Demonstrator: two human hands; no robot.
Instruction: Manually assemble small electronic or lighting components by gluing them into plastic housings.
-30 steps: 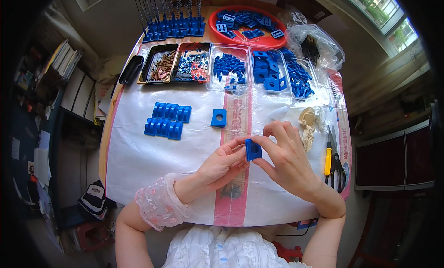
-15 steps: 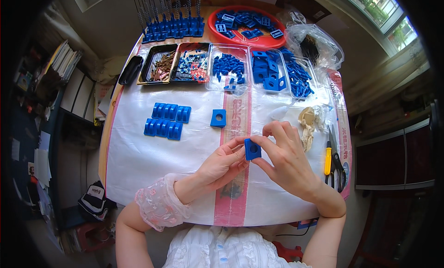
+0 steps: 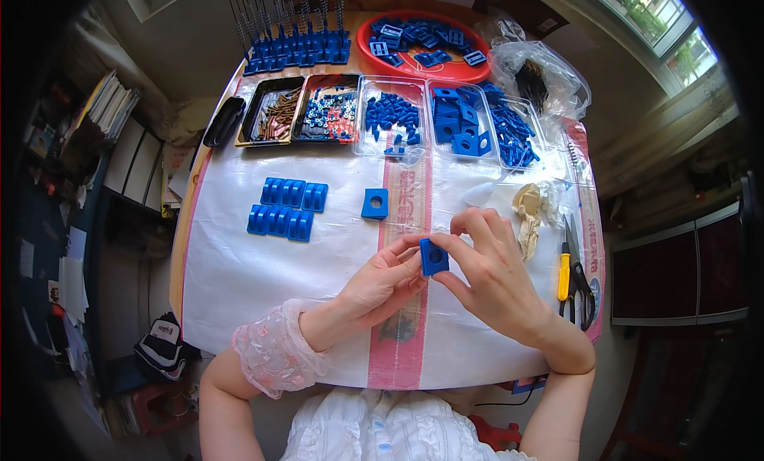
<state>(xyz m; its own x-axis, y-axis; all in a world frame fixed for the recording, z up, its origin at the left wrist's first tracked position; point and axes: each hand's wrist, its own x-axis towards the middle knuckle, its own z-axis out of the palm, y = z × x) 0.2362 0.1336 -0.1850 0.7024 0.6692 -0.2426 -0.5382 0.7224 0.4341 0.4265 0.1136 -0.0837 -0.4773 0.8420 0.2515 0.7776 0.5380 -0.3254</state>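
While both hands meet over the middle of the table (image 3: 239,246), a small blue block (image 3: 434,256) with a round hole sits pinched between them, held just above the white sheet (image 3: 263,302) near its red stripe (image 3: 398,357). The right hand (image 3: 493,282) grasps the block from the right and above, fingers curled over its top edge and thumb under it. The left hand (image 3: 386,282) comes from the lower left, its fingertips touching the block's left side; whether it grips firmly or only steadies cannot be told. The block is roughly square, so no long axis stands out; its holed face turns up toward the camera. Both hands are equally close, each in contact.

A second block (image 3: 375,204) of the same kind lies flat on the sheet, up and to the left of the held one, apart from both hands. Farther left, two rows of ribbed blue pieces (image 3: 286,209) lie side by side. To the right lie a crumpled glove (image 3: 529,214) and, near the table's right edge, cutters (image 3: 567,274) with a yellow handle. Trays (image 3: 382,115) of blue parts and screws line the far side. Open sheet lies between the hands and the second block, and to the left below the ribbed pieces.
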